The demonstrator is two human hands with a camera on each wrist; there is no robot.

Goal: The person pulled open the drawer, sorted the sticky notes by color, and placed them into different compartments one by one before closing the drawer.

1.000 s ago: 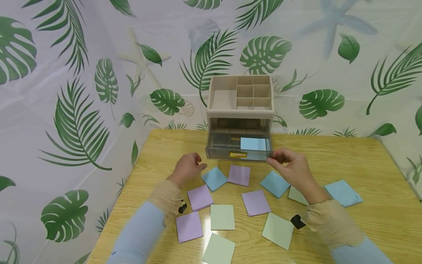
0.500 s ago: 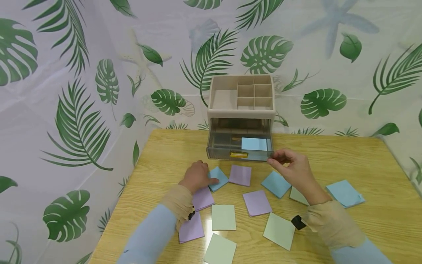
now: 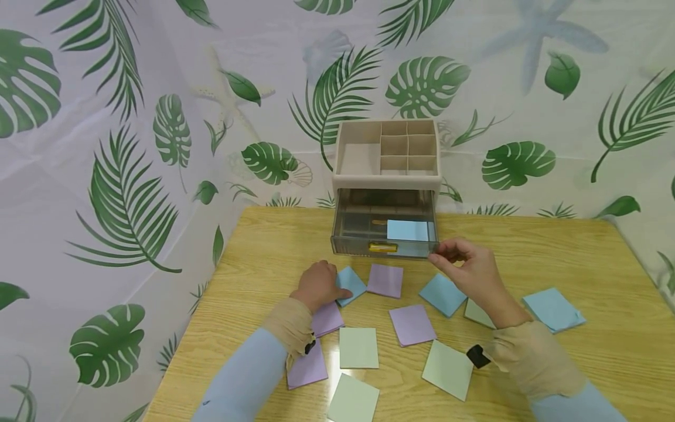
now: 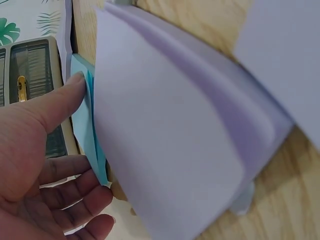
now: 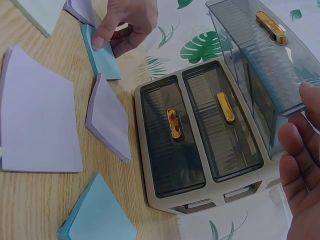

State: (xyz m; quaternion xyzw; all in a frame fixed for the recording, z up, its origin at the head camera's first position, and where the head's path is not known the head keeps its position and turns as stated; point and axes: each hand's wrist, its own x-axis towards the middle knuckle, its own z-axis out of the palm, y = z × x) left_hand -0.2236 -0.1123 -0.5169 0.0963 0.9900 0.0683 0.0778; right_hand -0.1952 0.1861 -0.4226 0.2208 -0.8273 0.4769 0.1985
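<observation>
My left hand pinches a blue sticky-note pad on the table, with the thumb over its top and the fingers at its far-left edge. In the left wrist view that pad sits between thumb and fingers. The right hand grips the front right corner of a smoky clear drawer, thumb on the front face. This drawer is pulled out of a beige desktop organizer, and a light blue pad lies inside it. In the right wrist view the open drawer has a gold handle.
Around the hands lie purple pads, green pads and more blue pads on the wooden table. Two shut drawers show in the right wrist view. A leaf-patterned cloth hangs behind.
My left hand has moved right and slightly down onto the blue pad and now pinches it. The right hand stays at the drawer corner, and the drawer remains pulled out.
</observation>
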